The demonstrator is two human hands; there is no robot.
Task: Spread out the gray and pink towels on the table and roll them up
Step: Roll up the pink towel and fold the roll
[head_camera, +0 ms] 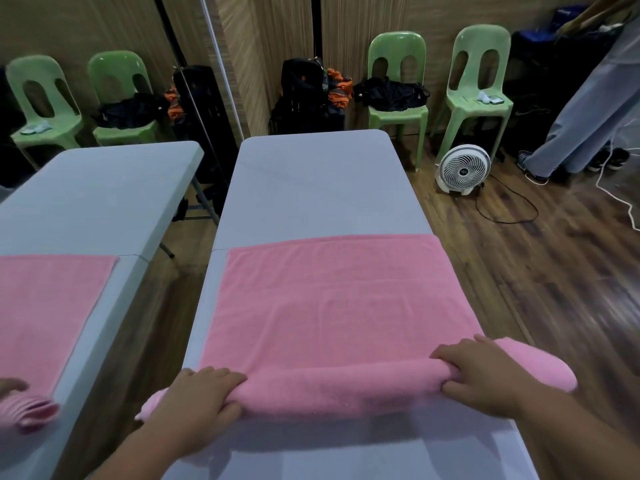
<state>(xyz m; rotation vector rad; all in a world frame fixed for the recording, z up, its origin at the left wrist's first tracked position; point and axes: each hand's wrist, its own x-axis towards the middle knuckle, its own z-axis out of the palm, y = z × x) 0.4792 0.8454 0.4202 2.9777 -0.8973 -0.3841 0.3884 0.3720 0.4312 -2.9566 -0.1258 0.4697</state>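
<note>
- At 9 o'clock a mirror [86, 202] repeats the scene. It is only a reflection.
- The left hand [204, 393], at 7 o'clock, grips the left part of the roll [339, 386]. Its fingers curl over the top and its thumb is tucked against the near side.
- The pink towel [332, 306] lies on the grey table [311, 181], in the near half. Its near portion is rolled into a thick cylinder. The rest lies flat and stretches away toward 12 o'clock.
- The roll's long axis runs across the table from 9 o'clock to 3 o'clock. Its rolling face points toward 12 o'clock. The right end sits slightly farther from the viewer than the left, though the wide lens may exaggerate this.
- Both ends of the roll reach past the table's side edges and are unsupported there.
- The right hand [485, 372], at 4 o'clock, holds the right part of the roll. Its fingers are draped over the top and its thumb presses the near side.
- Likely risk: if one hand pushes ahead of the other, the roll could go crooked and cone out at one end.
- Likely risk: the overhanging ends could sag and loosen, because neither hand holds them.
- Likely risk: a loose hold could leave the roll slack, so that it unwinds when let go.
- The gray towel is not in view.
- At 2 o'clock a white fan [463, 169] stands on the floor, well apart from the table.
</note>
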